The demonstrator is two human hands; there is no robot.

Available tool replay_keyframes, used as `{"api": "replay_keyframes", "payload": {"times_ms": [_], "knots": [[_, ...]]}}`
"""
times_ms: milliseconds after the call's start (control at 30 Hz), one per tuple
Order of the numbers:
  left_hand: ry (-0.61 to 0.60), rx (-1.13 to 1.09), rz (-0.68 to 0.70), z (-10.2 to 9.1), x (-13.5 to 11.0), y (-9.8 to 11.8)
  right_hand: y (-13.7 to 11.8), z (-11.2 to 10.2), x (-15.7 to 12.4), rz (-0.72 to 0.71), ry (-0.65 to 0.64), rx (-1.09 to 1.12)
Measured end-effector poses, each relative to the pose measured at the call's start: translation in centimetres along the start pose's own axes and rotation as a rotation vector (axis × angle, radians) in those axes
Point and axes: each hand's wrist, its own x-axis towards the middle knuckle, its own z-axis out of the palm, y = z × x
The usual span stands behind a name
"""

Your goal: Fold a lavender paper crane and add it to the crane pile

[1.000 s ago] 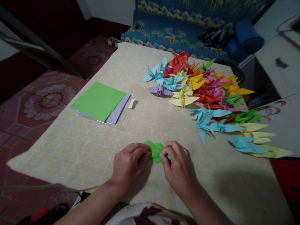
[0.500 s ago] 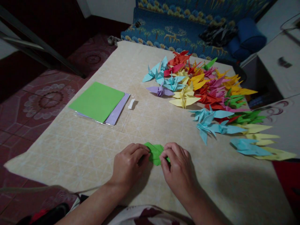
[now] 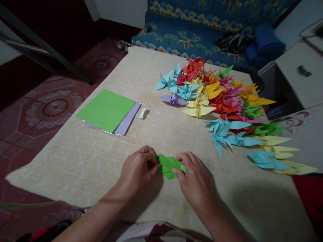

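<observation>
A small folded green paper (image 3: 168,165) lies on the beige tablecloth (image 3: 83,161) near the front edge. My left hand (image 3: 137,169) pinches its left end with curled fingers. My right hand (image 3: 196,179) grips its right end, thumb underneath and fingers on top. A stack of square sheets (image 3: 107,110) with a green one uppermost over lilac ones sits to the left of the middle. Farther right lies a pile of finished paper cranes (image 3: 217,97) in blue, yellow, red, pink, green and orange.
A small white scrap (image 3: 142,112) lies beside the sheet stack. A blue patterned sofa (image 3: 191,30) stands behind the table. White furniture (image 3: 300,74) is at the right, and red patterned floor tiles (image 3: 47,107) show at the left.
Both hands shifted on the green paper. The left hand moved up to pinch its left tip, and the right hand slid to the lower right, uncovering more of the fold.
</observation>
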Motion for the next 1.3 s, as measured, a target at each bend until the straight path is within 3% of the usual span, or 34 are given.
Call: {"api": "replay_keyframes", "payload": {"times_ms": [133, 300, 433, 500, 600, 700, 767, 833, 1000, 1167, 1300], "knots": [[-0.015, -0.03, 0.038, -0.2, 0.4, -0.6, -0.4, -0.7, 0.6, -0.001, -0.04, -0.113], [-0.009, -0.12, 0.051, 0.1, 0.0, -1.4, -0.7, -1.9, 1.2, 0.04, -0.216, -0.187], [0.07, -0.236, 0.056, -0.2, -0.5, -1.9, -0.4, -2.0, 1.0, 0.08, -0.278, -0.097], [0.199, -0.336, 0.028, -0.5, -0.5, -1.8, -0.2, -1.5, 1.1, 0.152, -0.262, 0.098], [0.369, -0.575, -0.13, -0.8, 0.0, -1.0, -0.1, -0.4, 1.8, 0.23, -0.138, 0.587], [0.3, -0.89, -0.277, -0.3, 1.2, 0.6, -0.8, 0.7, 3.2, 0.244, 0.047, 0.939], [0.205, -1.065, -0.29, 0.2, 2.3, 1.7, -1.5, 1.2, 4.1, 0.25, 0.109, 1.06], [0.124, -1.126, -0.255, 0.8, 3.3, 2.4, -2.1, 1.7, 4.8, 0.267, 0.127, 1.117], [0.171, -1.17, -0.289, 1.9, 4.8, 2.6, -2.1, 2.9, 5.4, 0.326, 0.142, 1.154], [0.257, -1.143, -0.269, 2.4, 5.2, 2.1, -1.1, 3.8, 5.4, 0.207, 0.174, 1.144], [0.348, -1.123, -0.288, 2.2, 5.5, 1.9, -0.9, 3.8, 5.3, 0.142, 0.113, 1.141]]}}
